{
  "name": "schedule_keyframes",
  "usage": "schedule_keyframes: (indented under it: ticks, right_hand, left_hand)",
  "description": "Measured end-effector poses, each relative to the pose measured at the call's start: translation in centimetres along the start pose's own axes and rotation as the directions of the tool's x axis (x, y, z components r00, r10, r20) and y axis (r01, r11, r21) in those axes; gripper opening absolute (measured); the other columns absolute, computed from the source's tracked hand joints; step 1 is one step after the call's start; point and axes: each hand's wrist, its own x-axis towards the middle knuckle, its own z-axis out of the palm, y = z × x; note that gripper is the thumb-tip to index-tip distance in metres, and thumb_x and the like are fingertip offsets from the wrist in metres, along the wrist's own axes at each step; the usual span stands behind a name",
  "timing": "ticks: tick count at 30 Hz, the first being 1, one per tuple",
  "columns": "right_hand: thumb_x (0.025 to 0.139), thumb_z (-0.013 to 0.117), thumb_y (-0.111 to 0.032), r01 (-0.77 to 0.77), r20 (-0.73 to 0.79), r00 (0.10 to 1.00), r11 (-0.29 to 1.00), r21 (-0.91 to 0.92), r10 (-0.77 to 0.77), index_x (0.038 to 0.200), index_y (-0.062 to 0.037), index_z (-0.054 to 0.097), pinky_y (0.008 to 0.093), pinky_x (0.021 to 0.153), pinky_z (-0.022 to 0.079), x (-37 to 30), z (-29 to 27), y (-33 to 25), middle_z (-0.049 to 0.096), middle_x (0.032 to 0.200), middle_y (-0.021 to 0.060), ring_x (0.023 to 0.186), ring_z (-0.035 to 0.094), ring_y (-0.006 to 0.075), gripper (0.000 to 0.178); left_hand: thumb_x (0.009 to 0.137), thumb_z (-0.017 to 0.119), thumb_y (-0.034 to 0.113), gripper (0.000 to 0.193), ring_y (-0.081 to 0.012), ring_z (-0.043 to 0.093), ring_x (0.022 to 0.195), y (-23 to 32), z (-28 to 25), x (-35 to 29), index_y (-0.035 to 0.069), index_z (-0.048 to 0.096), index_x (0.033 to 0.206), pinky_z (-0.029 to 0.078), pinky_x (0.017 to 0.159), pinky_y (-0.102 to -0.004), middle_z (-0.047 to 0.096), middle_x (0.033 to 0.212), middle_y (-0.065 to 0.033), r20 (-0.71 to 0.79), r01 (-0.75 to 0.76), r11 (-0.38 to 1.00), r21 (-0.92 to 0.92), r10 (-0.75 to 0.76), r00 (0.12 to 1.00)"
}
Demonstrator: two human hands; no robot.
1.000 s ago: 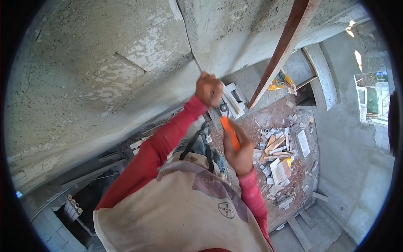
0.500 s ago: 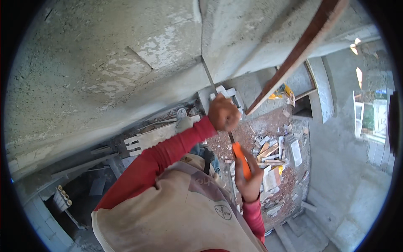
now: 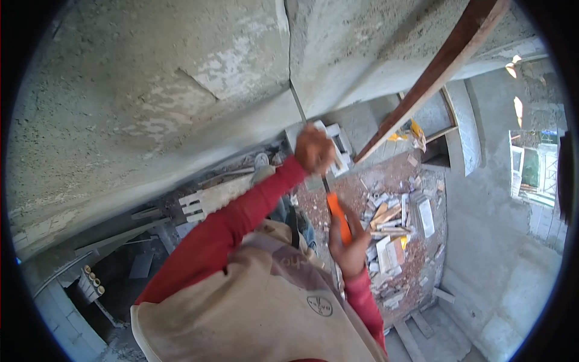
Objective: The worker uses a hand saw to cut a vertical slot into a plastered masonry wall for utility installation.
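Note:
A long, narrow metal tool with an orange handle (image 3: pixel 339 218) slants up from my body to the wall. Its thin grey shaft meets the wall (image 3: pixel 181 90) at a dark vertical gap between two plastered faces; I cannot make out the shape of its tip. My left hand (image 3: pixel 315 149) is closed round the shaft about midway along it. Lower down, my right hand (image 3: pixel 350 244) grips the orange handle, with the thumb and fingers along its sides. Both forearms wear red sleeves.
A brown timber (image 3: pixel 431 78) slants down on the right, close to my hands. White blocks (image 3: pixel 338 145) stand beyond my left hand. Wood offcuts and broken rubble (image 3: pixel 389 226) cover part of the reddish floor. A pale slotted board (image 3: pixel 214 196) lies at the wall's foot.
Both hands and the orange-handled tool have shifted slightly left and toward the wall. My grip on the shaft and handle stays the same.

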Motion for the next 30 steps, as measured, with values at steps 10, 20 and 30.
schedule_keyframes:
  ticks: [10,20,30]
  right_hand:
    - [0.091,0.064,-0.009,0.015,0.02,1.0,0.999,0.04,-0.016,0.125,0.0009,0.063,0.0376,0.071,0.056,-0.5,-0.7,0.4,0.071,0.09,0.0264,0.084,0.075,0.029,0.036]
    - [0.092,0.063,-0.009,-0.116,0.09,0.99,0.99,0.079,0.109,0.124,0.0005,0.063,0.0356,0.071,0.056,0.6,-0.7,-0.1,0.071,0.096,0.0258,0.086,0.075,0.0281,0.033]
    - [0.092,0.062,-0.007,0.009,0.083,0.996,0.998,0.06,-0.014,0.124,0.002,0.063,0.0338,0.076,0.057,4.3,2.3,0.8,0.072,0.103,0.0234,0.089,0.074,0.0263,0.033]
  left_hand:
    - [0.082,0.059,0.018,0.03,-0.0226,0.049,0.052,5.1,-2.0,0.9,0.015,0.049,0.053,0.036,0.063,-0.0396,0.048,0.052,-0.0031,0.213,0.136,0.983,-0.125,-0.107,0.971]
    - [0.091,0.054,0.025,0.04,-0.0249,0.047,0.052,2.1,-1.3,0.5,0.014,0.042,0.054,0.034,0.062,-0.0391,0.046,0.053,-0.0035,0.115,0.112,0.989,-0.098,-0.101,0.988]
    - [0.085,0.056,0.022,0.032,-0.0264,0.047,0.052,-5.1,2.1,-3.2,0.017,0.048,0.055,0.034,0.061,-0.0416,0.047,0.054,-0.0036,0.121,0.298,0.931,-0.212,-0.278,0.953]
